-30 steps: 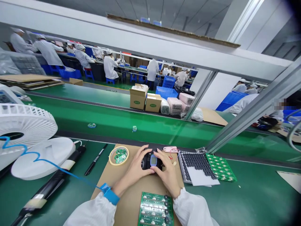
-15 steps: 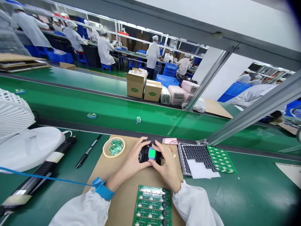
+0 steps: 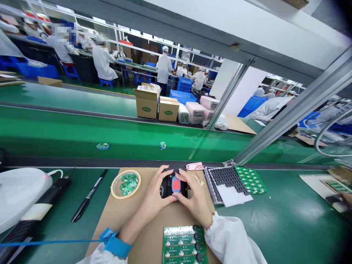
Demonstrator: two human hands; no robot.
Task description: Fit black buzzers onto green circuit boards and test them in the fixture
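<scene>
Single view, head-worn, wide-angle. Viewpoint: above the desk (image 3: 288, 220), at the wearer's own position, facing forward and down. Near field, lower centre of frame: left hand (image 3: 156, 187) and right hand (image 3: 194, 196), close to the lens, forearms entering from the bottom edge. Middle band: green conveyor belt (image 3: 82, 128), crossing the frame just beyond the desk. Far field, upper left to centre: co-workers (image 3: 103, 62), distant and small. Top of frame: metal frame beam (image 3: 192, 40), sloping down toward the right. Edges curved by the lens; upper right corner darkened.

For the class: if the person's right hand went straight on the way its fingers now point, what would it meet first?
The black device: the right hand already rests against it, fingers curled over its side.
</scene>
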